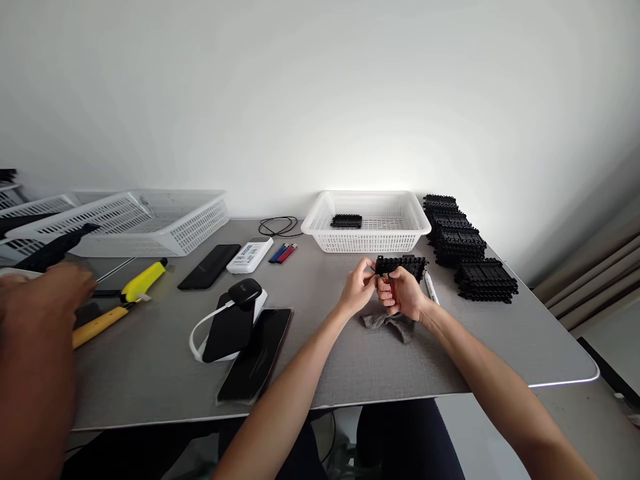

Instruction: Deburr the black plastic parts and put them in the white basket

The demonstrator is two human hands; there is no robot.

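My left hand (357, 287) pinches the left edge of a black toothed plastic part (407, 265), held up over the table. Close beside it, my right hand (407, 293) is closed around a small red lighter (393, 291), whose metal top is near the part's lower edge. Under my hands lies a crumpled grey cloth (395, 327). A white marker (431, 288) rests just to the right of my right hand.
Stacks of black parts (486, 279) stand at right. A white basket (367, 241) holds one black part. Left are blue (278, 253) and red lighters (287, 253), phones (209, 267), a power bank (250, 255), a yellow-handled tool (144, 281) and a co-worker's arm (37, 373).
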